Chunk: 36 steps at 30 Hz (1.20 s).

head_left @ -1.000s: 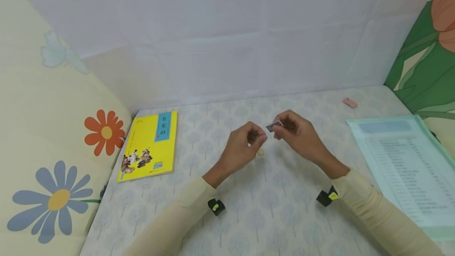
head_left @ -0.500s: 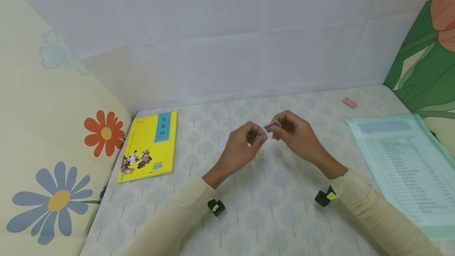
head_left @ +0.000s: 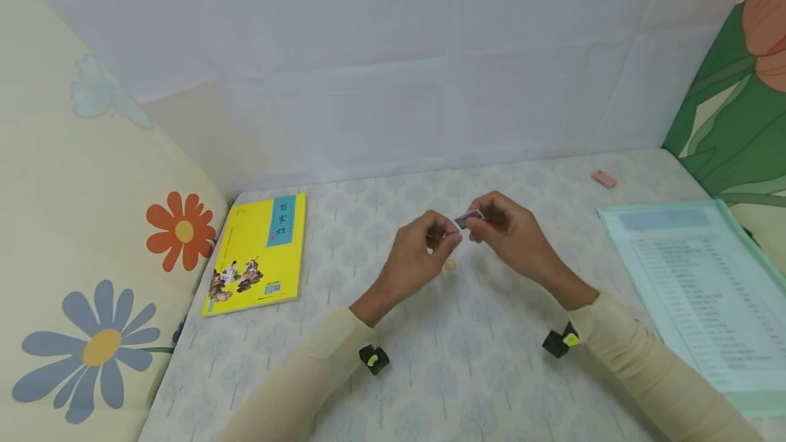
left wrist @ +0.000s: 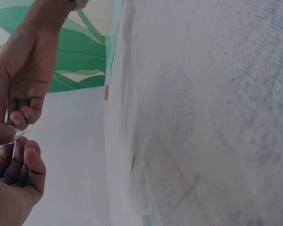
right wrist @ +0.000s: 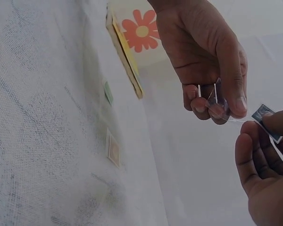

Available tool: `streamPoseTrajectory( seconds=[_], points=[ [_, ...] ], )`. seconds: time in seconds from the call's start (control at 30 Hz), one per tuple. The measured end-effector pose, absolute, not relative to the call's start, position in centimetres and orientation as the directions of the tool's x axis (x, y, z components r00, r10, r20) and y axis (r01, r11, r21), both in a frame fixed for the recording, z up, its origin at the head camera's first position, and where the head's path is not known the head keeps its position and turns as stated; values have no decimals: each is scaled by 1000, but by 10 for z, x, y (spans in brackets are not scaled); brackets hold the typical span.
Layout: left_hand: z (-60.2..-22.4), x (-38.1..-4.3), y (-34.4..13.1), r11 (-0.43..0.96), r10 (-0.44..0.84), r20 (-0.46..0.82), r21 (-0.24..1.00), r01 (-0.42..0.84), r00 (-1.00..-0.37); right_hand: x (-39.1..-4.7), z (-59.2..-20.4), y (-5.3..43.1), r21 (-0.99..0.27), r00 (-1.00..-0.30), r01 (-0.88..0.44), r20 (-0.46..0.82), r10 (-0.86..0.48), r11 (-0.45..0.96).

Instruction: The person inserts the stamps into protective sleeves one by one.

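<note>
My right hand [head_left: 516,237] pinches a small dark stamp [right wrist: 269,123] with a pale edge between thumb and forefinger. Opposite it, my left hand [head_left: 417,251] grips a thin clear plastic sleeve [right wrist: 219,96], its other fingers curled beneath. The sleeve's edge reaches across to the stamp's near corner, and both hands are held fingertip to fingertip above the table. Below them on the cloth lies a beige stamp [head_left: 451,264], partly covered by my left hand in the head view. The right wrist view also has a small green piece [right wrist: 108,92] on the cloth.
A yellow book [head_left: 258,251] lies at the left of the patterned tablecloth [head_left: 430,374]. To the right is a pale green folder [head_left: 688,292] with a printed sheet. A small pink block [head_left: 604,178] sits near the back right, before the white wall [head_left: 393,108].
My right hand has shifted slightly left, bringing the dark stamp up close to the left fingertips. The left hand stays nearly in place.
</note>
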<state>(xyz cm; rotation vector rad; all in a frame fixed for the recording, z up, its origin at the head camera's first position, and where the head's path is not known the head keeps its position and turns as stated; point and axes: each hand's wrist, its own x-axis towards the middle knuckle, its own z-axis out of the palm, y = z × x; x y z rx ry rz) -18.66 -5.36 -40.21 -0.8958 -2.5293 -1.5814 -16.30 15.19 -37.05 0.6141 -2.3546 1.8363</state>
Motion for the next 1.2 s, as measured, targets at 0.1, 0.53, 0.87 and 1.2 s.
streamPoseTrajectory(
  seconds=[0.1, 0.53, 0.87, 1.2],
  points=[
    [-402, -187, -54, 320, 455, 326, 809, 494, -829, -163, -371, 152, -906, -909, -379, 326, -258, 187],
    [-404, -187, -53, 303, 446, 368, 796, 524, -816, -163, -369, 148, -902, -897, -406, 361, -253, 150],
    [-404, -188, -52, 308, 434, 399, 777, 549, -808, -180, -395, 153, -894, -888, -429, 391, -244, 130],
    [-403, -187, -51, 314, 435, 412, 764, 563, -801, -181, -393, 153, -907, -894, -407, 370, -252, 112]
  ],
)
